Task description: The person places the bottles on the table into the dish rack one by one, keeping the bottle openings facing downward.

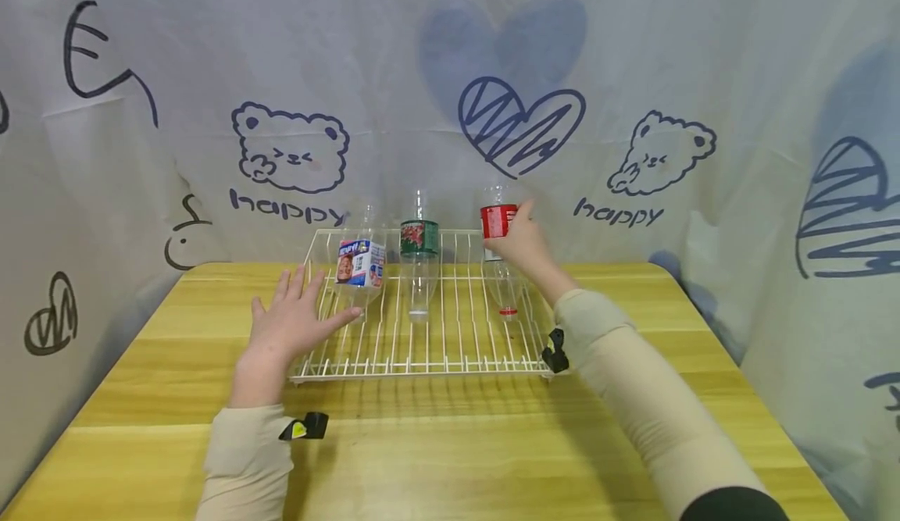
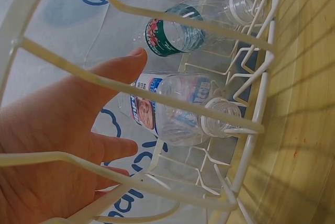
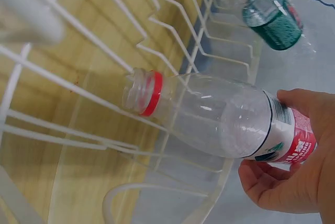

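Observation:
My right hand [image 1: 523, 244] grips a clear plastic bottle with a red label [image 1: 498, 222] around its middle. That bottle is upside down, its red-ringed neck [image 3: 151, 93] down among the wires of a white wire rack [image 1: 450, 366]. The left hand [image 1: 288, 322] is spread with fingers apart at the rack's left side, holding nothing. Nearest to it, a bottle with a blue and white label [image 1: 361, 263] stands neck down in the rack. Between the two, a green-labelled bottle [image 1: 419, 237] also stands inverted.
The rack rests on a wooden table [image 1: 450, 451], its front wires raised above the surface. Behind the table hangs a pale curtain [image 1: 394, 60] with bear and heart drawings. Black straps [image 1: 555, 351] are near each wrist.

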### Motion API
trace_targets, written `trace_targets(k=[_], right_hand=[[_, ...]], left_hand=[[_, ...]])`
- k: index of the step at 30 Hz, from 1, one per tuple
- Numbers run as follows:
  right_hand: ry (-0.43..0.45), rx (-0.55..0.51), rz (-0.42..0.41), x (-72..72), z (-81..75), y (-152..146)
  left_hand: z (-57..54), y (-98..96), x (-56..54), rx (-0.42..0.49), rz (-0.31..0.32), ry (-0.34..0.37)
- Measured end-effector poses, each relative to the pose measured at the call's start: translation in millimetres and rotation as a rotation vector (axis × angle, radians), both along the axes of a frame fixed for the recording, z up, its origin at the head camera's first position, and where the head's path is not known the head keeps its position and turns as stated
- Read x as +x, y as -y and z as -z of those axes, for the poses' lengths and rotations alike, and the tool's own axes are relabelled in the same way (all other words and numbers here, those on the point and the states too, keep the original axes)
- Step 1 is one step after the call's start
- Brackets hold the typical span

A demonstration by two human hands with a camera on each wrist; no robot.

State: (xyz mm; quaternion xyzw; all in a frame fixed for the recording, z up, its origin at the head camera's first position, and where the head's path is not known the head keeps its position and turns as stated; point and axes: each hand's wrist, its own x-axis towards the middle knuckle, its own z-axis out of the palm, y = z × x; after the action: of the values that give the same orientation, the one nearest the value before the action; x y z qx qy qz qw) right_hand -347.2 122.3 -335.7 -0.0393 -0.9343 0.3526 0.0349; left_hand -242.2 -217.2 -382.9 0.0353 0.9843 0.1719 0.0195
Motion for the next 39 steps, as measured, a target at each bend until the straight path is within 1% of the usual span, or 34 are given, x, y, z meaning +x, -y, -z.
trace_targets(k=[3,7,15,22,28,32,39], right_hand=[[-0.02,0.031,0.011,-1.7,4.5,1.4],[-0.03,0.031,0.028,-4.6,7.6,2.3],[-0.027,0.063,0.05,-6.0,10.2,2.6],[-0.012,0.126,0.033,-6.9,13.4,4.9],[-0.021,0.203,0.002,-3.6,12.3,13.7],[-0.043,0.235,0.028,-2.2,11.5,18.8],[-0.066,0.243,0.054,-1.9,12.5,22.2]], left_hand=[[0.6,-0.1,0.6,0.0,0.0,-0.001],[1.4,-1.5,1.0,0.0,0.004,0.001],[2.8,-1.9,1.3,-0.005,0.005,0.003],[1.3,-3.5,1.7,0.01,0.003,-0.004],[-0.5,-2.6,2.3,0.005,-0.002,-0.005],[-1.1,-1.9,2.8,-0.001,-0.003,-0.004],[0.0,-0.5,1.6,0.004,-0.002,-0.001]])
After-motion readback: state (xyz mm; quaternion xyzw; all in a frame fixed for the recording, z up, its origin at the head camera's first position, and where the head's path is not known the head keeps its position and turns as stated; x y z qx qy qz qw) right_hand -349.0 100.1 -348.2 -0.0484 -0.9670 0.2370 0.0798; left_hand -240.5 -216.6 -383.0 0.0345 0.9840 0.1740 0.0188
